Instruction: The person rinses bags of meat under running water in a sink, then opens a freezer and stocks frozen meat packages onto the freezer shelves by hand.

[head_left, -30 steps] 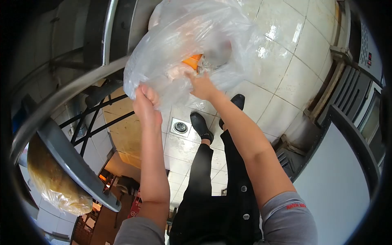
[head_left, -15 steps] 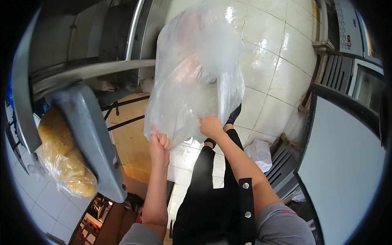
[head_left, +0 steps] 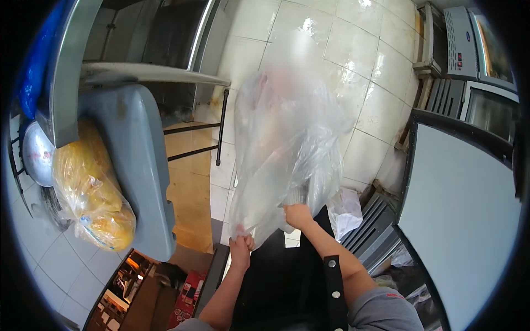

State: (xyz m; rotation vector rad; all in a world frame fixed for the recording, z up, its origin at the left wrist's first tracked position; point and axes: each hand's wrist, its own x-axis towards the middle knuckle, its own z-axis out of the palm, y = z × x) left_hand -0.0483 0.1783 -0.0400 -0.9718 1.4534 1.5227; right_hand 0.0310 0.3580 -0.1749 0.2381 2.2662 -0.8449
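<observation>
A large translucent plastic bag (head_left: 281,138) hangs in front of my body, with pinkish contents showing faintly through its upper part. My left hand (head_left: 240,249) is closed on the bag's lower left edge. On the right side of the opening, my right hand (head_left: 298,216) grips the gathered plastic with folded fingers. What lies inside the bag is too blurred to make out.
At the left, a clear bag of yellow items (head_left: 96,193) rests on a grey plastic surface (head_left: 130,165) beside a metal frame (head_left: 69,71). A white bag (head_left: 345,212) is on the tiled floor (head_left: 353,83). A large light panel (head_left: 458,220) and appliances stand at the right.
My right hand has come out of the bag's opening and taken hold of its edge. Both hands have moved down toward my body, and the bag now hangs longer, hiding the orange item.
</observation>
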